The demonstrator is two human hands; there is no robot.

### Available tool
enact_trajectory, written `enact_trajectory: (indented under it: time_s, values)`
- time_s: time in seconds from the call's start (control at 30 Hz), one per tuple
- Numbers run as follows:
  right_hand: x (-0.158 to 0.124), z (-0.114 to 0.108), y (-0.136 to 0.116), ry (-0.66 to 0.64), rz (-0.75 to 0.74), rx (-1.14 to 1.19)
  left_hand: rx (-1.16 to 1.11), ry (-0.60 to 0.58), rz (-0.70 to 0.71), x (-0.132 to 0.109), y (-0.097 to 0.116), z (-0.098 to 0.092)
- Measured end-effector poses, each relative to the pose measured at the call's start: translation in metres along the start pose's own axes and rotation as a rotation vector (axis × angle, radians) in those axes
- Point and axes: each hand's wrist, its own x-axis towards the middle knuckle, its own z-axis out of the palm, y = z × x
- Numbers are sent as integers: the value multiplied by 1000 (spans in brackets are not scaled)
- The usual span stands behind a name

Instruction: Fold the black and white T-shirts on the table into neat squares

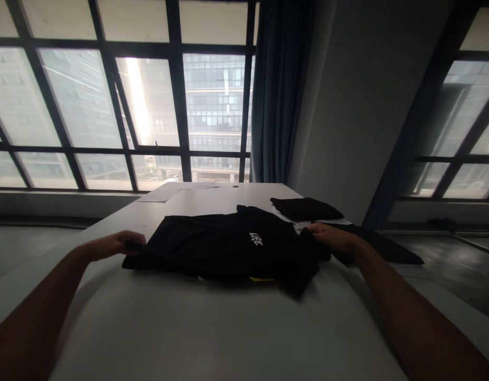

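A black T-shirt (216, 238) with white "LIFE" lettering on its chest lies sideways across the white table, its hem to the left and its collar to the right. My left hand (123, 243) pinches the shirt near the hem corner. At the collar and shoulder end, my right hand (332, 235) is closed on the fabric. The near edge looks slightly lifted, and a small yellow patch (262, 279) shows beneath it. One sleeve hangs toward me at the right. Both sets of fingertips are partly hidden by dark cloth.
Beyond my right hand lies a folded black garment (308, 208); another dark cloth (387, 246) spreads at the table's right side. White paper sheets (161, 194) rest at the far left of the table (213, 333). Windows and a blue curtain (278, 95) stand behind.
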Motion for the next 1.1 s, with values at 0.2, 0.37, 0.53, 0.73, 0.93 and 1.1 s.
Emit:
enact_trajectory:
  time_s: [0.2, 0.37, 0.53, 0.73, 0.93, 1.1]
  values:
    - [53, 13, 37, 577, 192, -165, -374, 147, -310, 23, -4, 25]
    - [55, 6, 48, 426, 231, -214, -338, 89, -318, 26, -15, 29]
    - [42, -9, 51, 326, 150, -223, -279, 132, -152, 26, -16, 26]
    - [46, -4, 53, 540, 170, -595, -42, 190, -183, 38, -34, 26]
    - [49, 27, 32, 500, 72, -806, 309, 195, -174, 46, -37, 32]
    - [59, 50, 20, 494, -52, -962, 436, 284, 46, 58, -39, 56]
